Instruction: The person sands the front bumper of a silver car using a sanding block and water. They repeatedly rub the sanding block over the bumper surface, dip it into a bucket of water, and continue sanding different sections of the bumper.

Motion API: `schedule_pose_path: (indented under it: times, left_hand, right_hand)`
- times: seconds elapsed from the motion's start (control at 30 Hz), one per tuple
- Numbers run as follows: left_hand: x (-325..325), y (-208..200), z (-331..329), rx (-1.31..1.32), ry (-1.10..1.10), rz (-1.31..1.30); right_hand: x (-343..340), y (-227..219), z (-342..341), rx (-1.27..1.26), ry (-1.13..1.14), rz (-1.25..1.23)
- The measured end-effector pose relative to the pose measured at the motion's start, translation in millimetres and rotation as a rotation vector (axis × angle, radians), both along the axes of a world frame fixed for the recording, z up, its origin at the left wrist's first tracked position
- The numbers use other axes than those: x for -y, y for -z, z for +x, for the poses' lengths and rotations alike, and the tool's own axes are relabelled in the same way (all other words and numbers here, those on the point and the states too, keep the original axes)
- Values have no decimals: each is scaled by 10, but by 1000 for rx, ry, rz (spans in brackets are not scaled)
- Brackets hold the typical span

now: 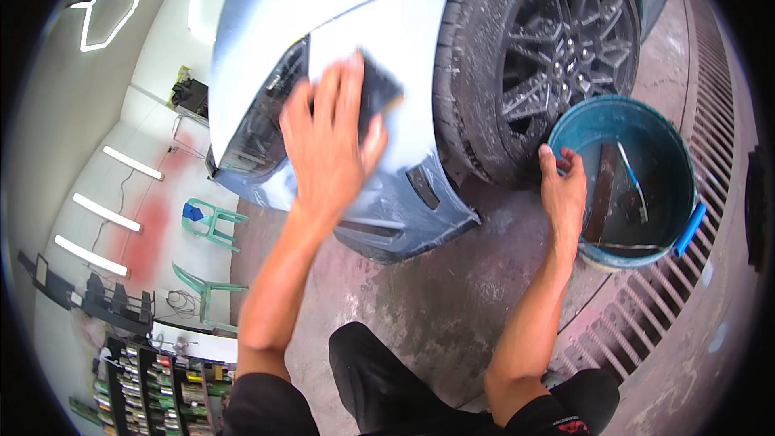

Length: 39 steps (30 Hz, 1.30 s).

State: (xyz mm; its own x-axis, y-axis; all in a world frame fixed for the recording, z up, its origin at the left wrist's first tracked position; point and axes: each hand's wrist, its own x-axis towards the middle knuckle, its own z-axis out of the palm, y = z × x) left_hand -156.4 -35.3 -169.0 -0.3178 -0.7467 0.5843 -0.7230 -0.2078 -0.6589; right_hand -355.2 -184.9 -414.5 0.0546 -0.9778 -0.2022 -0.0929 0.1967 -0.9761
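My left hand [327, 141] lies over the pale blue car's front fender [412, 48], beside the dark headlight [270, 113]. It is slightly blurred and holds a dark, flat sheet [378, 85] like sandpaper against the panel, between thumb and fingers. My right hand [563, 194] is at the left rim of a teal bucket [686, 169], its fingers loosely curled and apart. Nothing shows in that hand, and whether it touches the rim I cannot tell. Inside the bucket are murky water, a brown strip [601, 194] and a blue-and-white brush [634, 178].
The car's black wheel [557, 56] stands right behind the bucket. A slotted floor drain [702, 186] runs along the right. Under the fender is the front bumper [404, 230]. Green plastic chairs [211, 222] and shelves of cans [149, 387] are at the left.
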Motion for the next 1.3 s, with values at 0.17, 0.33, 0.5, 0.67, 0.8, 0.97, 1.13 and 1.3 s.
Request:
schedule_pose_path:
  times: [0.17,0.33,0.5,0.67,0.8,0.97,1.13,1.3]
  left_hand:
    - [48,26,-56,-98,-14,-106]
    - [-204,204,97,-120,-48,-200]
    - [118,57,-57,-143,17,-262]
    - [-170,280,95,-187,26,-287]
    - [127,96,-83,-229,29,-328]
    - [-44,213,18,-233,81,-317]
    - [182,-12,-67,-249,138,-312]
    - [-72,236,82,-234,117,-292]
  right_hand:
    - [-107,-99,25,-55,-34,-16]
    - [-157,37,112,-27,-50,-11]
    - [-114,-145,13,-82,-46,-25]
    - [-50,7,20,-27,-16,-41]
    - [-86,-48,76,-30,-42,-56]
    - [-66,36,58,-29,-1,-65]
    - [-94,-4,85,-12,-18,-83]
    - [-109,-38,34,-29,-2,-69]
